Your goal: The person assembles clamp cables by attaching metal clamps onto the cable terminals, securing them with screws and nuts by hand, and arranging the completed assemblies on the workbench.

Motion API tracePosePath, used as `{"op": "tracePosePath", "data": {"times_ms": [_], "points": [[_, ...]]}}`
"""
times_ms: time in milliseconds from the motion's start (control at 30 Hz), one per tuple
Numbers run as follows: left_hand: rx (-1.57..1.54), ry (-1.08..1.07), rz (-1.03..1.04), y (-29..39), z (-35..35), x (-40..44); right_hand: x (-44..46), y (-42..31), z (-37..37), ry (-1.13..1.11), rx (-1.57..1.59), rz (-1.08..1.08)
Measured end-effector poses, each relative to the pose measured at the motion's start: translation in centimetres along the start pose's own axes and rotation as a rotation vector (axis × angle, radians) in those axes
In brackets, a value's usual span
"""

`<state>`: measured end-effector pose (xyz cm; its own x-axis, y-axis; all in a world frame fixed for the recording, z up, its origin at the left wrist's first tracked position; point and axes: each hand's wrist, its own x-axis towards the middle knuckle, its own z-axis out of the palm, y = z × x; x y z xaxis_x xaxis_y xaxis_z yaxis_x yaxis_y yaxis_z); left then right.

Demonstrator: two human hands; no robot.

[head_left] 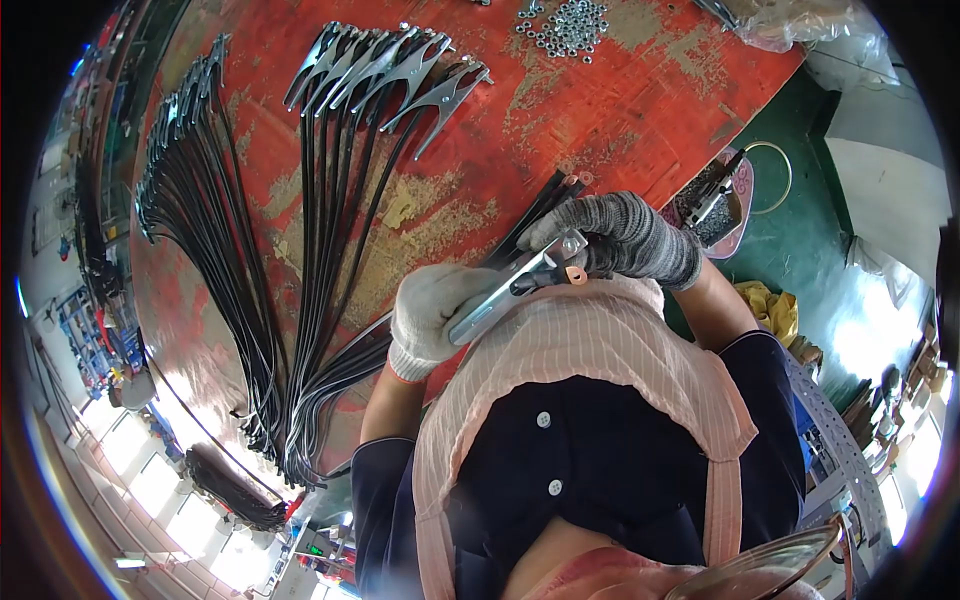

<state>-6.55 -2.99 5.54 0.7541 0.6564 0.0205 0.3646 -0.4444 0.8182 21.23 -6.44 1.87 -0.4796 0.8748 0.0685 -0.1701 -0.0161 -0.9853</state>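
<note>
My left hand [437,312], in a white glove, is wrapped around the handle of a silver metal clamp [497,299] in front of my apron. My right hand [622,238], in a grey knitted glove, is closed about the clamp's far end. A copper cable end [575,276] pokes out beside the clamp, just below my right fingers. What else those fingers pinch is hidden. Behind my hands lie black cables [548,197] with copper ends on the red table [450,190].
Finished-looking clamps [375,65] with black cables [325,230] lie in a row across the table. Another cable bundle [205,220] fans out at left. Loose nuts [565,28] are heaped at the far edge. A pink container [738,215] with a tool [712,200] stands at right.
</note>
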Motion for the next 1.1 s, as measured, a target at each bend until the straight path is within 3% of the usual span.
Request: {"op": "tracePosePath", "data": {"times_ms": [267,333,500,567,633,733,1067,1100], "points": [[0.016,0.039,-0.1,1.1,-0.1,-0.3,-0.3,0.1,0.6,0.087,-0.068,0.005],[0.017,0.134,-0.149,1.9,0.4,-0.2,0.0,-0.1,1.3,0.118,-0.085,-0.034],[0.044,0.267,-0.214,1.9,1.8,-0.5,-0.2,0.3,1.5,0.139,0.259,0.05],[0.04,0.277,-0.233,1.9,2.1,-0.6,-0.1,-0.9,1.0,0.117,0.19,0.022],[0.087,0.268,-0.199,2.0,2.1,-0.2,-0.5,-0.9,0.9,0.123,0.067,0.082],[0.129,0.251,-0.176,1.9,2.1,-0.2,-0.2,-1.8,1.2,0.198,0.318,0.361],[0.105,0.189,-0.109,0.7,0.7,0.6,0.3,-0.6,1.8,0.25,0.27,0.256],[0.212,0.246,-0.094,0.0,0.3,1.2,0.7,0.0,1.5,0.298,0.227,0.237]]}}
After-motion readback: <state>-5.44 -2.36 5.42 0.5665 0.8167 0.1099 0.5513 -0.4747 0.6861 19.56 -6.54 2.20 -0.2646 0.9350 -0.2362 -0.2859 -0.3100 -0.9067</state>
